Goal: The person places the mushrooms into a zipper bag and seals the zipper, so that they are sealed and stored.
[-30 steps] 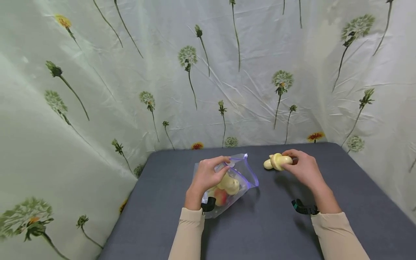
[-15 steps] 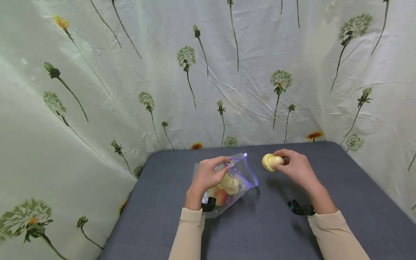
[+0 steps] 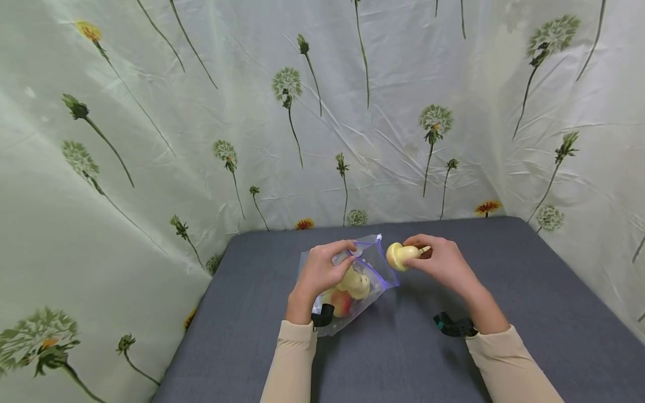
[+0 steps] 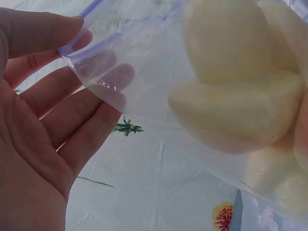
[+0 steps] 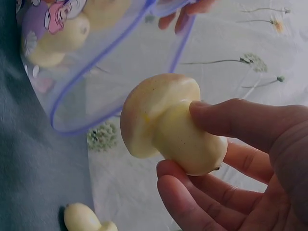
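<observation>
Your left hand (image 3: 322,271) pinched the zip bag (image 3: 373,273), your right hand (image 3: 445,264) the likely light, firm mushroom (image 5: 149,115), aptly by its stem (image 5: 185,144).

The left grip (image 4: 53,127) pinches a clear, purple-rimmed zip bag (image 4: 149,91) between thumb and finger, other fingertips showing through the plastic. Inside are pale yellow mushrooms (image 4: 236,110) and a partly visible reddish fruit (image 4: 302,144); flower-printed cloth (image 4: 125,197) shows behind.

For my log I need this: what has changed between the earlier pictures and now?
The right hand has carried the pale mushroom leftward, close to the open bag; nothing was newly gripped or let go. The left hand still holds the bag, which stays in place.
</observation>
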The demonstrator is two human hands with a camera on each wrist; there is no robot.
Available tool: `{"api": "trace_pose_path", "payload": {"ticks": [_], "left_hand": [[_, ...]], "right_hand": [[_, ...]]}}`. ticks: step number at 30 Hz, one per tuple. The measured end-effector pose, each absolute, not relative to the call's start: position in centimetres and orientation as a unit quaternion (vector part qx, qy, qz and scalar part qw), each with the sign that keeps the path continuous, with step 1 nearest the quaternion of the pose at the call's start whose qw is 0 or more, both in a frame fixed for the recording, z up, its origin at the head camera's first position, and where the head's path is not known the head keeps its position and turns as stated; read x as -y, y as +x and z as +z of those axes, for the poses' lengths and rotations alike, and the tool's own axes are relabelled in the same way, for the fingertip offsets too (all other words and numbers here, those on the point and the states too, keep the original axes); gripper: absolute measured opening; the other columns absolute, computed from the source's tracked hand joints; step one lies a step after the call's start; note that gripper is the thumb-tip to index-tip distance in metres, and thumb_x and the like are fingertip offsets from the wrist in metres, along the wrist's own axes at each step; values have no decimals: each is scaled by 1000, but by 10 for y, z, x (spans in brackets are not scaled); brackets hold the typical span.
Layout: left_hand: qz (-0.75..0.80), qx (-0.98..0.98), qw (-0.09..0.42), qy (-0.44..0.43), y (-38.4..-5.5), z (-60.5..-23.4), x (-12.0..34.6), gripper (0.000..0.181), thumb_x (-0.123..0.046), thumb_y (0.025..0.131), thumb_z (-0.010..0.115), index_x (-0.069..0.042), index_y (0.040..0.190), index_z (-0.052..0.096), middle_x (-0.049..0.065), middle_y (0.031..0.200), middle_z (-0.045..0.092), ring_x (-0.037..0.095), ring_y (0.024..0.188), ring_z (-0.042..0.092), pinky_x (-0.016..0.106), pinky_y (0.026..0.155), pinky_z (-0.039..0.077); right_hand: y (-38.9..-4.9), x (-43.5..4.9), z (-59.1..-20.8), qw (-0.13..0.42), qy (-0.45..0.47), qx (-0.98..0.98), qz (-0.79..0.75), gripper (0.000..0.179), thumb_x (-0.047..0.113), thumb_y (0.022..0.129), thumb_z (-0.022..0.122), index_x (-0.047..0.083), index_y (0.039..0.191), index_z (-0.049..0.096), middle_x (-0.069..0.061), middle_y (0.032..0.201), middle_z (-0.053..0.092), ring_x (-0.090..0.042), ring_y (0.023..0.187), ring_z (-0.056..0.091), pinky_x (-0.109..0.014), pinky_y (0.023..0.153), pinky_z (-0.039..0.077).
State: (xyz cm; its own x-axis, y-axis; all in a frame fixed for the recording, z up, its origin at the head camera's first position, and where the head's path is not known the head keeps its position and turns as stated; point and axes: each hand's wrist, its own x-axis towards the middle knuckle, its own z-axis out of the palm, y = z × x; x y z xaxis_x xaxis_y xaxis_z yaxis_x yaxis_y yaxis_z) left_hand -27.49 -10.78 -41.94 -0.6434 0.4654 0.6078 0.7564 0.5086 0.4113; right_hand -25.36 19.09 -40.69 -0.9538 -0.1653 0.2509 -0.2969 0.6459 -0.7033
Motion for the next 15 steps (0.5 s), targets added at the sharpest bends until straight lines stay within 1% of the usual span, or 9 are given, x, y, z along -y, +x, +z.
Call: {"api": "trace_pose_path", "payload": {"ticks": [2, 4, 6, 9, 12, 15], "left_hand": [[-338, 842, 214, -363, -275, -419, 108, 12, -14, 95, 72, -9, 106, 74, 6, 118, 72, 15, 87, 69, 35, 68, 52], [-338, 842, 213, -362, -275, -420, 108, 12, -14, 95, 72, -9, 106, 74, 7, 118, 72, 15, 83, 68, 35, 66, 52], [-338, 843, 212, -362, -276, -420, 108, 12, -13, 95, 72, -9, 106, 74, 6, 118, 72, 16, 82, 68, 34, 67, 52], [-342, 841, 210, -362, -276, -420, 109, 12, -13, 95, 72, -8, 105, 74, 6, 118, 72, 19, 86, 70, 33, 70, 52], [-345, 840, 210, -362, -276, -420, 108, 11, -13, 94, 72, -9, 104, 74, 5, 116, 73, 22, 94, 71, 34, 76, 54], [-347, 840, 210, -361, -276, -420, 108, 10, -13, 94, 73, -11, 104, 74, 3, 114, 73, 18, 94, 70, 37, 77, 55]], "right_hand": [[-253, -186, -408, 77, 132, 901, 407, 32, 28, 85, 82, 20, 115, 72, -3, 106, 71, -20, 85, 68, -38, 68, 52], [-253, -182, -409, 75, 139, 898, 410, 33, 28, 84, 83, 19, 115, 72, -3, 106, 70, -21, 85, 67, -38, 68, 52], [-253, -178, -410, 72, 145, 896, 413, 34, 29, 84, 83, 19, 115, 73, -3, 107, 68, -22, 84, 67, -38, 69, 52], [-254, -173, -412, 66, 159, 893, 416, 33, 30, 85, 83, 20, 114, 73, -3, 106, 65, -22, 85, 67, -38, 71, 53], [-256, -168, -413, 58, 173, 886, 426, 31, 28, 85, 83, 20, 114, 74, -1, 104, 67, -20, 83, 67, -38, 71, 53], [-259, -163, -415, 45, 191, 876, 440, 32, 25, 86, 82, 16, 115, 74, -2, 104, 70, -20, 81, 68, -38, 70, 53]]}}
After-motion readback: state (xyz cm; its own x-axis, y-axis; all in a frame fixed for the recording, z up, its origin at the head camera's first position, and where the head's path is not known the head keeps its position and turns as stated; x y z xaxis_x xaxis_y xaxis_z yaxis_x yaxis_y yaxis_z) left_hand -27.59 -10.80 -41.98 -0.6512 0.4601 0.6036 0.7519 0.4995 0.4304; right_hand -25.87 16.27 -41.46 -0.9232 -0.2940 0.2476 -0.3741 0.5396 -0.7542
